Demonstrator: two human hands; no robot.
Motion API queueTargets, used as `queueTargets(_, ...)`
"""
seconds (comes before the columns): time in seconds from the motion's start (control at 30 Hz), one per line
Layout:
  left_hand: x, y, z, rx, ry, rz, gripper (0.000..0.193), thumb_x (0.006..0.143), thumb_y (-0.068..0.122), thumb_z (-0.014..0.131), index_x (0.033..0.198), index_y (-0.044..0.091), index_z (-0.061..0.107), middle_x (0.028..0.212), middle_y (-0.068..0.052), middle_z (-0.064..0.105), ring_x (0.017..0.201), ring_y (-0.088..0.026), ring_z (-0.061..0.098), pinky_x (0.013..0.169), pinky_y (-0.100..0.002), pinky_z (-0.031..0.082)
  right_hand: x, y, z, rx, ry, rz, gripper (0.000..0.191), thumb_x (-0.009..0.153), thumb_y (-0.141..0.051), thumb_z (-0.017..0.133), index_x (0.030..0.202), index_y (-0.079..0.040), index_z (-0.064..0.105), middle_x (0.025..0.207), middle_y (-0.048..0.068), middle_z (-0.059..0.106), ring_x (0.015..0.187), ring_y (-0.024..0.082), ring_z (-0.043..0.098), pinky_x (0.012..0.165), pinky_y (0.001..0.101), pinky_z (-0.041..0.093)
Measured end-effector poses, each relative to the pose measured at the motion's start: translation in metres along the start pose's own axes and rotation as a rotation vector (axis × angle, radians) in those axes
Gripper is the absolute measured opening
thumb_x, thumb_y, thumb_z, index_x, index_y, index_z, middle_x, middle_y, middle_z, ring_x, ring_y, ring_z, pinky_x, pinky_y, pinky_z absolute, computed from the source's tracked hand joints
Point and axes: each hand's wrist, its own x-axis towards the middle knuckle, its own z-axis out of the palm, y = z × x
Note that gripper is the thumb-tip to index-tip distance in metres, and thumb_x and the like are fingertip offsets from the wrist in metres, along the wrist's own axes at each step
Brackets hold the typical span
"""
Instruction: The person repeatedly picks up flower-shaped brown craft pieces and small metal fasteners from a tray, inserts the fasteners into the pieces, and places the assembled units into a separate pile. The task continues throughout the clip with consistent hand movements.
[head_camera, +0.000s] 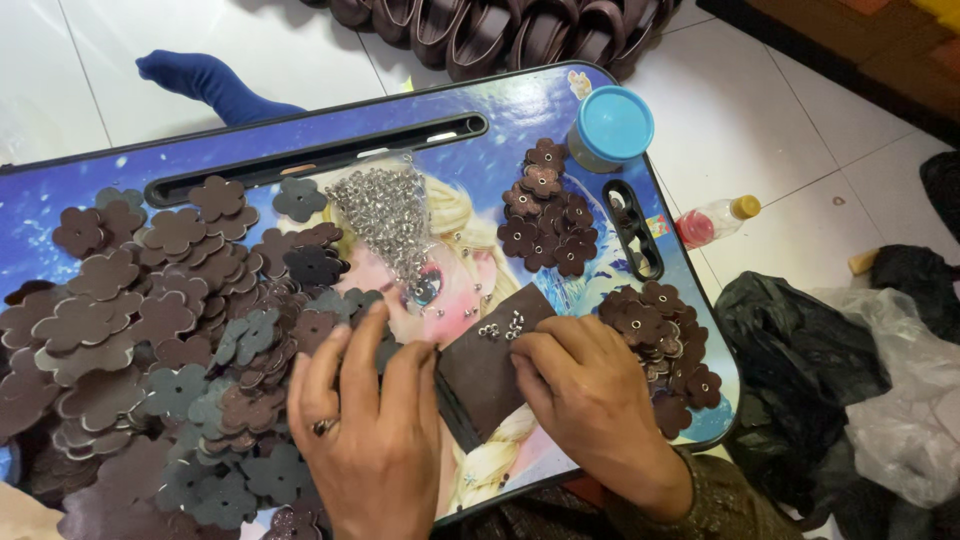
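— What's under the hands?

— A dark brown block (490, 365), flat, matte and rectangular, lying on the desk (90, 185), a glossy lap tray with a blue cartoon print. A few small silver rivets (503, 325) sit on the block's top edge.

— And the hands themselves?

— The right hand (590, 395) rests on the block's right side, fingers curled down near the rivets; whether they pinch one I cannot tell. The left hand (370, 420), a ring on one finger, lies just left of the block, fingers spread flat over brown leather flowers (150, 320), gripping nothing.

— The flowers?

— Flat five-petal cut-outs with a centre hole, brown and grey-green, heaped left of the block. Beyond the block a shiny rivet pile (385, 215) glitters; riveted flowers (545, 215) are stacked above and right of it. A round tub with a blue lid (610, 125) stands further up.
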Motion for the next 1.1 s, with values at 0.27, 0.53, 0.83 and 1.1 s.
queueTargets(0.27, -0.018, 0.017, -0.008, -0.692, -0.164, -0.622, 0.030, 0.082, 0.009, 0.079, 0.111, 0.012, 0.074, 0.098, -0.002, 0.081, 0.089, -0.014, 0.080, 0.074, -0.027, 0.061, -0.012, 0.001, 0.000, 0.252, 0.032, 0.141, 0.015, 0.086, -0.005, 0.075, 0.100, -0.005, 0.069, 0.100, 0.009, 0.065, 0.085, 0.023, 0.066, 0.073, 0.0329, 0.054)
queueTargets(0.53, -0.031, 0.022, 0.004, -1.263, -0.338, -0.859, 0.053, 0.089, 0.001, 0.064, 0.142, 0.003, 0.057, 0.107, -0.008, 0.083, 0.089, -0.005, 0.073, 0.078, -0.021, 0.057, -0.035, -0.007, -0.002, 0.762, -0.021, 0.251, 0.011, 0.092, 0.004, 0.070, 0.102, -0.002, 0.068, 0.099, 0.008, 0.064, 0.091, 0.018, 0.064, 0.081, 0.0284, 0.052)
queueTargets(0.83, -0.034, 0.026, 0.002, -1.223, -0.339, -0.878, 0.054, 0.088, 0.001, 0.067, 0.142, 0.002, 0.058, 0.103, -0.010, 0.084, 0.084, -0.004, 0.070, 0.072, -0.021, 0.056, -0.034, -0.006, 0.003, 0.723, -0.029, 0.269, 0.012, 0.089, 0.002, 0.073, 0.100, -0.003, 0.071, 0.096, 0.006, 0.064, 0.086, 0.016, 0.065, 0.074, 0.0266, 0.053)
queueTargets(1.1, -0.034, 0.025, 0.000, -1.148, -0.410, -0.830, 0.056, 0.088, 0.005, 0.065, 0.143, 0.008, 0.059, 0.104, -0.007, 0.084, 0.088, -0.006, 0.075, 0.076, -0.023, 0.062, -0.036, -0.004, 0.005, 0.679, -0.026, 0.296, 0.013, 0.086, 0.001, 0.077, 0.097, -0.005, 0.072, 0.095, 0.005, 0.065, 0.086, 0.015, 0.066, 0.074, 0.0258, 0.053)
